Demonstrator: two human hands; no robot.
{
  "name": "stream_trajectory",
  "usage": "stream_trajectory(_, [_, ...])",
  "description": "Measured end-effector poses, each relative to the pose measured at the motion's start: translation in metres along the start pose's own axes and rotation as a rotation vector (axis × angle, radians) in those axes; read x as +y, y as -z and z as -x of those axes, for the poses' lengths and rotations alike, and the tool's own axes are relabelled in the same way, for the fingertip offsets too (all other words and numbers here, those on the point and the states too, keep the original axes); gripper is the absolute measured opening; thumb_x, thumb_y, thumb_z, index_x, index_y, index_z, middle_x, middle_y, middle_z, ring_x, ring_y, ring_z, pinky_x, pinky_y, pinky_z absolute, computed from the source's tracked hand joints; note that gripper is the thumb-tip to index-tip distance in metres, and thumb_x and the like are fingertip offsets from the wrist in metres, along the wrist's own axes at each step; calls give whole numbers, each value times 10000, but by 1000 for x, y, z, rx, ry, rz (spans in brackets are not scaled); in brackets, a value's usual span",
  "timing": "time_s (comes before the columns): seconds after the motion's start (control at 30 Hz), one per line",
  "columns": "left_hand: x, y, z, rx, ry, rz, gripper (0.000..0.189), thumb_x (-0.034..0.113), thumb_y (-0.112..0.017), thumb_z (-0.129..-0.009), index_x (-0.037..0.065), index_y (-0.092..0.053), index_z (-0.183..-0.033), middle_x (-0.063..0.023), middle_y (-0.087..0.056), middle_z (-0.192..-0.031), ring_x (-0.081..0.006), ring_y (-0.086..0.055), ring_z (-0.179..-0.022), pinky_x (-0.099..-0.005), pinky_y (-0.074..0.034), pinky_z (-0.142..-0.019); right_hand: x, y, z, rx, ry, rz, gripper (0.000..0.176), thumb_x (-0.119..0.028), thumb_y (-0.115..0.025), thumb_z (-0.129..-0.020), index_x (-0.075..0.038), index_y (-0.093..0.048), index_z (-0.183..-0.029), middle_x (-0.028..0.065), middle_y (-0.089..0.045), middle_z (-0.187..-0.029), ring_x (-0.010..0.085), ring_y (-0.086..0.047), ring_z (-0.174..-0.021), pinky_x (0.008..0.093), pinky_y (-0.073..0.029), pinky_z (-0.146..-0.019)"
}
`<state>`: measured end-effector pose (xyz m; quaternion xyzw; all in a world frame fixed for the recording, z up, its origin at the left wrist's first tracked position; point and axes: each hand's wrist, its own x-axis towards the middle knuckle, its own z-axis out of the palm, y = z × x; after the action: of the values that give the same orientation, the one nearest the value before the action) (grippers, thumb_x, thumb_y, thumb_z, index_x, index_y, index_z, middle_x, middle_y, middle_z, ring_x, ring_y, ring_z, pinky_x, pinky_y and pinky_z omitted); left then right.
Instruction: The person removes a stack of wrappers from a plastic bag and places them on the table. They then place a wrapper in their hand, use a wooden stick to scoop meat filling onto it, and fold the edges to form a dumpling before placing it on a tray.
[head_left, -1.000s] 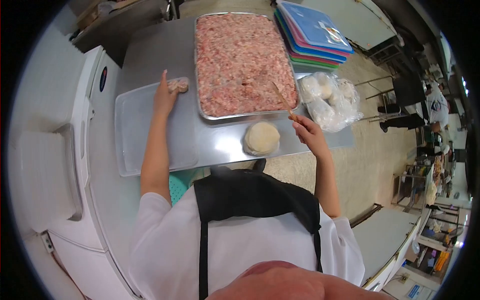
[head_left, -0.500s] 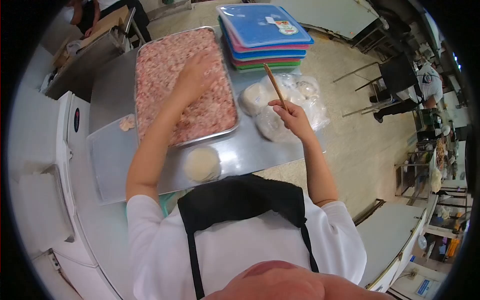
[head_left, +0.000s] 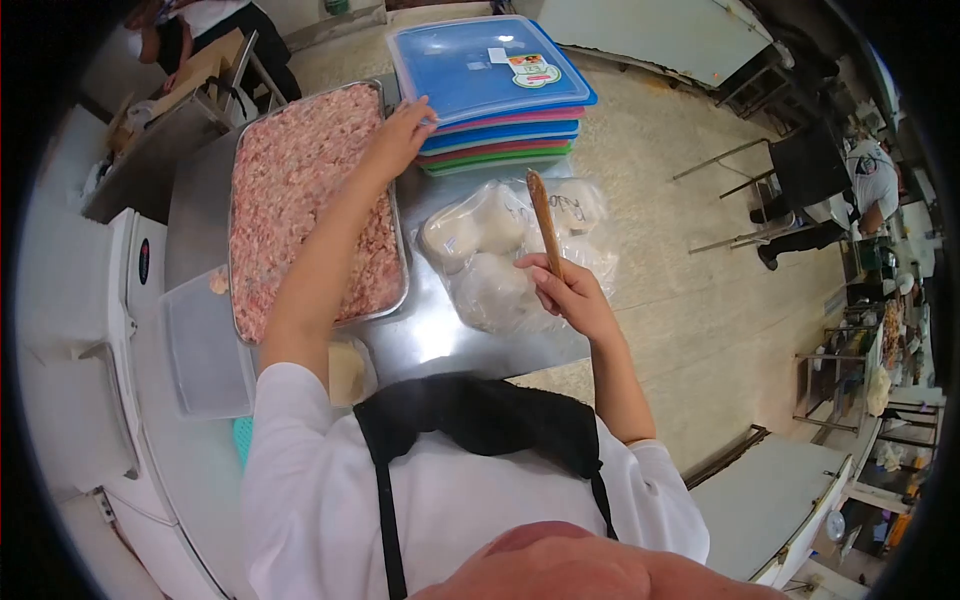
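My left hand reaches over the meat tray to the near left corner of a blue plastic lid, fingers stretched out at its edge. The lid tops a stack of coloured plastic lids or shallow boxes. My right hand is closed around the lower end of a flat wooden stick that points up and away. Below it lie clear plastic bags holding round white pieces, one with black writing. A large metal tray is filled with minced meat.
Partly behind my left arm, a pale round stack lies near the table's front edge. A clear plastic box or lid is at the left, beside a white fridge. Other people are at the far right and upper left.
My left hand has gone from above the meat to the blue lid's corner, up and slightly right. The view has shifted, and my right hand still grips the wooden stick.
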<state>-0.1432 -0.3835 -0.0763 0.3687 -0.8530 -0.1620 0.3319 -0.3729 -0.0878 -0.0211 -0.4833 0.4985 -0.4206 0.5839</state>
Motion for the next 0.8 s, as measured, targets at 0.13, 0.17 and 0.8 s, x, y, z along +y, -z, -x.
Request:
stream_trajectory(0.13, [-4,15,-11,-64,-41,95,252,185,-537,-943,61,-540,-1162,-164,-606,-1134,-398,-516,-1188,-434,-366,-1075,2,11,-6,11,-25,-26,264,-227,-528,-983,-53,-620,-1160,-71,-424,-647,33,-404,-568,197,-321,-508])
stream_trajectory(0.17, [-1,18,-11,-79,-12,82,278,177,-535,-943,56,-526,-1194,-160,-606,-1104,-389,-529,-1171,-429,-364,-1078,1,11,-9,10,-25,-28,265,-227,-527,-983,-53,-620,-1160,-70,-424,-646,33,-404,-568,197,-320,-508])
stream_trajectory(0.8, [47,84,73,-22,-68,35,430,195,-557,-938,74,-473,-1342,-179,-403,-1449,-347,-405,-1324,-395,-350,-1074,9,-50,-79,114,266,490,341,-228,-539,-971,-47,-530,-1260,-4,-503,-740,112,-511,-710,281,-440,-645])
